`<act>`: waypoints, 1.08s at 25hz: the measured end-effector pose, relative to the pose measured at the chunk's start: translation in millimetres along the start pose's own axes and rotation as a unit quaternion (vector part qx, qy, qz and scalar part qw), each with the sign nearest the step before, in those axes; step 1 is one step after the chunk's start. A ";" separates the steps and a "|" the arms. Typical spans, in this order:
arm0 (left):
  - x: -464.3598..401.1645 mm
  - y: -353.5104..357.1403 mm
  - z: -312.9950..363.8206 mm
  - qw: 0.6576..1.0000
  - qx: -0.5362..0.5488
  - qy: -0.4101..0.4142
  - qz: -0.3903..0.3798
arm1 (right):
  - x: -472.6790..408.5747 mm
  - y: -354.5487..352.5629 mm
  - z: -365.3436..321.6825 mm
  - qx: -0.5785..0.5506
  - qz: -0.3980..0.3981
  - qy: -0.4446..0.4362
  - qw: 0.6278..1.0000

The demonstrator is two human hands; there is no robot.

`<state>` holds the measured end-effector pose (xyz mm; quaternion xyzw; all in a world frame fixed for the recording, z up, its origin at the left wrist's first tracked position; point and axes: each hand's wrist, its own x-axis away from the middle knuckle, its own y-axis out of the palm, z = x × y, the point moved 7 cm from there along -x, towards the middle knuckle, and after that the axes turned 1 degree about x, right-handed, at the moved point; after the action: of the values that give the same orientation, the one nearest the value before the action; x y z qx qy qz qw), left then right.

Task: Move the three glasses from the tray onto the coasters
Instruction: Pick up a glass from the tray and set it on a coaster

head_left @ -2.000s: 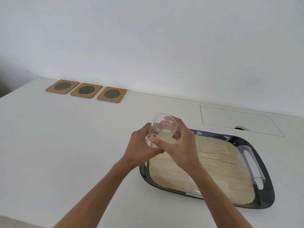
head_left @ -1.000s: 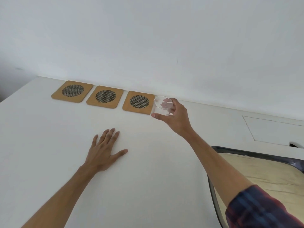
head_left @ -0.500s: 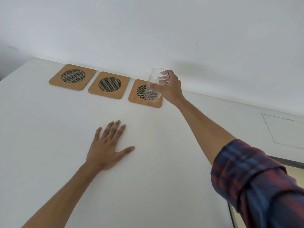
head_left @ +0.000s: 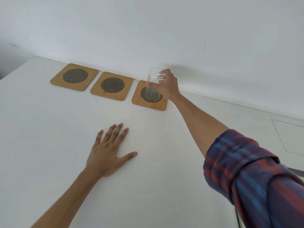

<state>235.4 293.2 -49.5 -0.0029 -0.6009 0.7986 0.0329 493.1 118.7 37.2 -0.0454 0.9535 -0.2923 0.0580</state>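
Note:
Three wooden coasters with dark mesh centres lie in a row along the wall: the left coaster (head_left: 74, 77), the middle coaster (head_left: 112, 85) and the right coaster (head_left: 150, 98). A clear glass (head_left: 153, 83) stands upright over the right coaster's mesh circle, and my right hand (head_left: 168, 85) grips it from the right side near the rim. I cannot tell whether its base touches the coaster. My left hand (head_left: 107, 153) lies flat on the white table (head_left: 49, 137), fingers spread, holding nothing. Only a sliver of the tray (head_left: 237, 218) shows at the bottom right, behind my plaid sleeve.
The white wall (head_left: 164, 30) rises directly behind the coasters. A flush rectangular panel (head_left: 291, 137) is set in the table at the right. My right forearm and plaid sleeve (head_left: 246, 170) cross the right half of the view.
My right hand carried the glass from the tray over to the right coaster and has lowered it upright onto the mesh circle. My left hand let go of the glass and now rests flat on the table.

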 end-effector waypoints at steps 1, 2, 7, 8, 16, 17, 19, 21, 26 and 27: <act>0.0 -0.2 0.4 1.000 0.001 0.001 0.000 | -0.5 0.2 1.1 -0.001 0.004 0.002 1.000; 0.2 -0.4 0.8 1.000 0.002 0.002 0.000 | -1.1 0.8 2.2 -0.003 0.007 0.005 1.000; 0.5 -2.1 1.5 1.000 0.003 0.001 -0.001 | 1.2 0.6 -1.4 0.022 -0.006 0.024 0.999; 0.5 -1.7 1.2 1.000 0.002 0.000 -0.003 | 4.9 -1.8 -3.5 0.037 -0.012 0.031 0.999; 1.4 -1.4 2.4 1.000 0.005 -0.001 -0.010 | 100.1 -44.2 -25.2 0.116 0.060 -0.038 0.991; 1.5 -1.5 2.1 1.000 0.007 -0.002 -0.011 | 117.5 -49.4 -24.3 0.113 0.060 -0.046 0.991; 1.9 -1.7 2.6 1.000 0.014 -0.001 -0.011 | 152.8 -58.7 -20.7 0.096 0.049 -0.050 0.993; 2.4 -2.3 3.1 1.000 0.019 -0.001 -0.007 | 186.1 -65.3 -14.4 0.088 0.029 -0.035 0.995; 9.7 -10.6 12.7 1.000 0.023 -0.005 0.015 | 261.3 -89.9 4.3 0.113 0.010 -0.016 0.993; 12.8 -15.1 15.7 0.999 0.027 -0.003 0.029 | 274.0 -97.5 8.9 0.109 0.014 -0.011 0.994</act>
<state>222.6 283.0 -30.2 -0.0167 -0.5785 0.8155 0.0078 228.4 0.3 61.7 -0.0288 0.9158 -0.3931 0.0767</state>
